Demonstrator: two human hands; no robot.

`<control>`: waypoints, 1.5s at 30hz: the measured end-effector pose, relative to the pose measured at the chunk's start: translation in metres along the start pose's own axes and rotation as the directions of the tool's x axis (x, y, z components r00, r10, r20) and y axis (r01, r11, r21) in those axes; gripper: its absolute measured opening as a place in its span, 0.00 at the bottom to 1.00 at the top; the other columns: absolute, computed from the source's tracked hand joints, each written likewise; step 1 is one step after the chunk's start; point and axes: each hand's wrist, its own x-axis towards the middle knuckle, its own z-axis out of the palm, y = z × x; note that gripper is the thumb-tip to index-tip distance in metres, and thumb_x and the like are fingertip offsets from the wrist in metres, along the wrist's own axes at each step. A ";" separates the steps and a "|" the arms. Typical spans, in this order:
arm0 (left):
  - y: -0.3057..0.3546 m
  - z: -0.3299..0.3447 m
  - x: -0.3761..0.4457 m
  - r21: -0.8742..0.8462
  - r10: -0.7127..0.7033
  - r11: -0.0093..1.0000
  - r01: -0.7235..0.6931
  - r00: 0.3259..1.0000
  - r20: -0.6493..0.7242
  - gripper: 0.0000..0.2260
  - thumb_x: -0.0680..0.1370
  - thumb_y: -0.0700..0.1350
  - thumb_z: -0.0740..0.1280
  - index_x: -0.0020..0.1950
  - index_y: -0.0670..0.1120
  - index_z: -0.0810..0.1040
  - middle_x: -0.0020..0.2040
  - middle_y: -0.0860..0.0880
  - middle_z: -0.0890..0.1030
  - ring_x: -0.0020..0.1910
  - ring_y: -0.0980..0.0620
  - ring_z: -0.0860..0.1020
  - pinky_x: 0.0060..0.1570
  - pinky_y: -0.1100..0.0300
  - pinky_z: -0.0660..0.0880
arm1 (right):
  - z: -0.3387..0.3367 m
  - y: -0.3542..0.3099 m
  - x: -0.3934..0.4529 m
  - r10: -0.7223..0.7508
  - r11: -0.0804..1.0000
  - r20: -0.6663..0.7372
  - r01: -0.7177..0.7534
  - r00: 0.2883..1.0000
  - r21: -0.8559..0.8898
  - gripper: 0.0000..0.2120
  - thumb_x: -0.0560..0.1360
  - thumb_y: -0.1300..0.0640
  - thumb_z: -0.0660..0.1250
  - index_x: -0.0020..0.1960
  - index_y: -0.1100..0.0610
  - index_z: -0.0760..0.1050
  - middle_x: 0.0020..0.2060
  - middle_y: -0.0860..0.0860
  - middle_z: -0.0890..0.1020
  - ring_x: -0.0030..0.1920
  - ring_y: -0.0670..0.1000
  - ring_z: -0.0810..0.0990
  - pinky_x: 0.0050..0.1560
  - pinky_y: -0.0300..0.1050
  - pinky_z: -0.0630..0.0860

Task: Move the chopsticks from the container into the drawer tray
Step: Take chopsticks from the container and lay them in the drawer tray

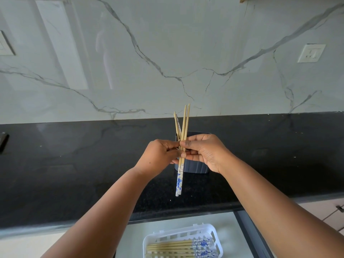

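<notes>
Both my hands meet over the black counter in front of the dark blue container [193, 167]. My left hand [160, 155] and my right hand [202, 151] pinch a pair of bamboo chopsticks [180, 175] with blue-and-white patterned ends pointing down. The pair stands nearly upright, tips rising past the counter's back edge. Other chopsticks [176, 125] lean behind them; whether these sit in the container or in my fingers is unclear. Below, in the open drawer, a white slotted tray [208, 229] holds several chopsticks [171, 247] lying flat.
The black granite counter [74, 174] runs across the view under a marble-patterned wall. A wall socket [311, 53] sits at the upper right and a switch plate [5, 43] at the far left. The drawer's pale floor [135, 237] surrounds the tray.
</notes>
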 end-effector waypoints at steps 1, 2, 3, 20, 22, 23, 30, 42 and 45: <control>-0.001 0.001 0.000 0.029 0.012 1.000 -0.011 1.000 -0.009 0.11 0.75 0.41 0.72 0.56 0.48 0.83 0.43 0.54 0.85 0.38 0.56 0.84 0.42 0.65 0.80 | 0.001 0.000 0.000 -0.004 1.000 -0.007 0.004 1.000 -0.026 0.09 0.70 0.62 0.76 0.48 0.63 0.82 0.41 0.57 0.87 0.40 0.55 0.87 0.39 0.45 0.83; -0.002 0.001 0.000 0.040 0.023 0.999 -0.023 1.000 -0.015 0.11 0.74 0.41 0.73 0.57 0.47 0.83 0.43 0.54 0.85 0.38 0.57 0.84 0.42 0.66 0.80 | 0.002 0.001 0.000 -0.013 0.999 -0.013 0.012 1.000 -0.044 0.08 0.70 0.62 0.76 0.47 0.63 0.81 0.40 0.57 0.87 0.39 0.54 0.87 0.39 0.45 0.83; -0.003 0.001 -0.001 0.031 0.033 0.999 -0.032 0.999 -0.019 0.12 0.74 0.42 0.73 0.57 0.47 0.83 0.43 0.55 0.85 0.38 0.58 0.83 0.42 0.67 0.79 | 0.003 0.001 0.001 -0.026 0.998 -0.017 0.025 1.000 -0.052 0.08 0.70 0.62 0.76 0.47 0.63 0.81 0.40 0.57 0.87 0.39 0.54 0.87 0.39 0.45 0.83; -0.139 -0.002 -0.022 0.830 -0.234 0.555 0.050 0.967 0.099 0.32 0.79 0.64 0.55 0.79 0.51 0.56 0.80 0.50 0.54 0.79 0.47 0.47 0.74 0.49 0.43 | 0.009 0.093 -0.030 0.119 0.429 0.405 0.321 0.907 -0.844 0.06 0.70 0.47 0.73 0.46 0.46 0.81 0.37 0.43 0.83 0.37 0.40 0.80 0.40 0.43 0.79; -0.150 -0.001 -0.021 0.861 -0.263 0.505 0.058 0.961 0.089 0.35 0.78 0.67 0.53 0.79 0.50 0.50 0.80 0.49 0.49 0.78 0.47 0.42 0.74 0.47 0.40 | 0.007 0.116 -0.036 0.210 0.378 0.445 0.348 0.870 -0.858 0.06 0.73 0.48 0.70 0.49 0.47 0.81 0.39 0.44 0.83 0.38 0.43 0.80 0.42 0.46 0.80; -0.153 -0.001 -0.021 0.870 -0.264 0.489 0.064 0.961 0.078 0.36 0.78 0.67 0.52 0.80 0.50 0.49 0.80 0.48 0.47 0.78 0.46 0.41 0.74 0.47 0.39 | 0.005 0.129 -0.038 0.243 0.350 0.455 0.360 0.857 -0.865 0.05 0.74 0.49 0.69 0.48 0.48 0.81 0.39 0.44 0.83 0.38 0.44 0.80 0.41 0.46 0.79; -0.164 0.016 -0.008 0.874 -0.249 0.482 0.066 0.966 0.064 0.38 0.77 0.70 0.46 0.80 0.49 0.43 0.80 0.46 0.42 0.77 0.46 0.36 0.72 0.48 0.34 | -0.004 0.216 -0.042 0.309 0.097 0.463 0.457 0.831 -0.884 0.10 0.75 0.61 0.61 0.35 0.56 0.66 0.30 0.49 0.68 0.36 0.56 0.72 0.30 0.45 0.61; -0.175 0.035 0.003 0.831 -0.265 0.535 0.155 0.964 -0.009 0.40 0.75 0.73 0.44 0.80 0.50 0.47 0.80 0.48 0.46 0.78 0.49 0.41 0.75 0.49 0.39 | 0.013 0.280 -0.036 0.429 -0.004 0.516 0.573 0.741 -0.820 0.12 0.64 0.76 0.61 0.41 0.63 0.76 0.34 0.56 0.75 0.37 0.58 0.76 0.34 0.46 0.68; -0.175 0.035 0.003 0.826 -0.260 0.542 0.157 0.966 -0.012 0.40 0.75 0.72 0.45 0.80 0.50 0.48 0.80 0.48 0.47 0.78 0.49 0.41 0.75 0.49 0.39 | 0.013 0.285 -0.032 0.454 -0.017 0.494 0.561 0.742 -0.828 0.12 0.67 0.74 0.62 0.46 0.64 0.78 0.42 0.58 0.81 0.43 0.60 0.80 0.37 0.46 0.70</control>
